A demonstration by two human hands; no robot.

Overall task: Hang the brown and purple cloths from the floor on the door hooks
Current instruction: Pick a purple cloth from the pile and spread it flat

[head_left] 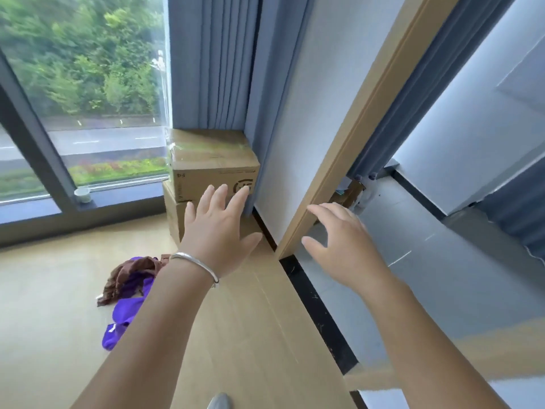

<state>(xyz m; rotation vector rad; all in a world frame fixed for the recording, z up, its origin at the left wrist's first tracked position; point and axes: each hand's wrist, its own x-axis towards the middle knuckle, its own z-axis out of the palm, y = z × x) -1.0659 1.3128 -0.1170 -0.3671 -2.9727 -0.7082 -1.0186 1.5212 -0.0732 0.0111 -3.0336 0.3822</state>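
Note:
A brown cloth [129, 274] and a purple cloth [126, 317] lie crumpled together on the wooden floor at lower left, partly hidden behind my left forearm. My left hand [218, 231], with a silver bracelet on the wrist, is stretched forward above the floor, fingers spread, holding nothing. My right hand [339, 243] reaches forward with fingers spread beside the light wooden door frame edge [354, 128], holding nothing. No door hooks are in view.
Two stacked cardboard boxes [209, 172] stand against the blue curtain [224, 60] in the corner. A large window [82, 93] with a small cup [82, 194] on its sill is at left. A black threshold strip [312, 305] separates the wooden floor from grey tiles [427, 261] at right.

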